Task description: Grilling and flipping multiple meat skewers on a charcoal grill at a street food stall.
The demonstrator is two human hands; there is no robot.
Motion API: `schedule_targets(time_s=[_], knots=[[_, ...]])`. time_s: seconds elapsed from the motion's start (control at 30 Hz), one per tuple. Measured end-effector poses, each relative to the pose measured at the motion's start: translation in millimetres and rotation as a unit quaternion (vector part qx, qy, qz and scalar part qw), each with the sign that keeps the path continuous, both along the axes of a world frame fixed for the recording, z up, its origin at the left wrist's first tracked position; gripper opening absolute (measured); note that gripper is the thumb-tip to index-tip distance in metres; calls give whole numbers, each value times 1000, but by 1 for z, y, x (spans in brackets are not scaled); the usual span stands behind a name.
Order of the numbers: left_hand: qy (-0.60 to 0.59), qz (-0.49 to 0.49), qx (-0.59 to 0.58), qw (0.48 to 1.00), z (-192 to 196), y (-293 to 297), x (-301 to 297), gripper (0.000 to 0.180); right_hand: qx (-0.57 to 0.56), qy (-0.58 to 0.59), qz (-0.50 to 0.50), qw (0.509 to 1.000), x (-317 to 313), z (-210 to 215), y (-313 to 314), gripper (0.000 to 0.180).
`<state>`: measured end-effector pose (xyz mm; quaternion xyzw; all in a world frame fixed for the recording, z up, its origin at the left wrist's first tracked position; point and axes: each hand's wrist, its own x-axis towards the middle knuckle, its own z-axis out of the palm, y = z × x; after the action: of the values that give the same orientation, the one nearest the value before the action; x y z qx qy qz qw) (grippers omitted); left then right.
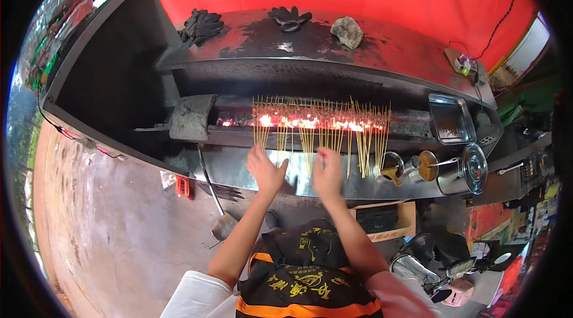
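A long row of meat skewers [322, 113] lies across the glowing charcoal [307, 123] of a metal grill, the thin sticks pointing toward me. My left hand [265, 170] is at the stick ends of the leftmost bunch, its thumb spread away from the fingers. Whether its fingertips touch the sticks is hard to see. Just right of the row's middle, my right hand [329, 174] is held over the front ledge [236, 166] near the sticks. Its fingers look bent and are smeared by motion, so any hold on a stick cannot be made out.
Dark gloves [203, 26] and a stone [347, 32] lie on the back shelf. To the right stand a metal tray [452, 118], a cup with a brush [391, 173], a sauce cup [428, 166] and a lidded pot [450, 182]. A curved grey plate [192, 117] covers the grill's left part.
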<state>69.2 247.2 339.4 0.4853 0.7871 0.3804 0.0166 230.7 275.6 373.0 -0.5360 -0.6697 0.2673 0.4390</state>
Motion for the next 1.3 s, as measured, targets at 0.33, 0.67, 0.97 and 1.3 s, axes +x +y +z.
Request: schedule_targets(time_s=[0.33, 0.67, 0.97, 1.3], knots=[[11, -83, -120, 989, -9, 17, -23, 104, 90, -302, -47, 948, -87, -41, -1, 57], [-27, -68, -134, 988, -17, 4, -57, 103, -62, -326, -256, 908, -52, -64, 2, 82], [-275, -43, -189, 942, -40, 17, -66, 98, -163, -303, -255, 903, -55, -58, 10, 94], [-222, -46, -228, 947, -52, 34, -66, 58, -294, -206, -257, 897, -50, -65, 34, 51]])
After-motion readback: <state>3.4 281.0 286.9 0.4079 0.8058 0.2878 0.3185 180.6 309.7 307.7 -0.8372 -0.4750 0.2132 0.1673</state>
